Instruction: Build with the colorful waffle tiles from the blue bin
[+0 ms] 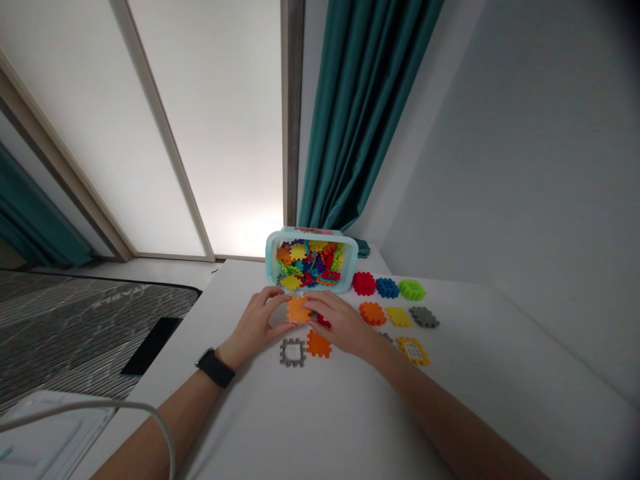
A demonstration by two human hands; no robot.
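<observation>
A light orange square tile with toothed edges (pixel 299 311) is held between my two hands, just in front of the bin. My left hand (pixel 255 320), wearing a dark watch, grips its left edge with fingers and thumb. From the right, my right hand (pixel 345 323) has its fingertips on the tile's other side. A red piece (pixel 323 321) shows partly beneath the right fingers; the rest of it is hidden. Nearer to me lie a grey square frame (pixel 293 353) and a darker orange tile (pixel 319 344), side by side on the table.
A pale blue bin (pixel 350 267) full of mixed toothed pieces stands at the table's (pixel 310 420) back. Right of my hands lie rows of pieces, among them red (pixel 364 284), blue (pixel 387 288), green (pixel 412 290) and a yellow frame (pixel 413 351). A cable (pixel 125 404) crosses the lower left.
</observation>
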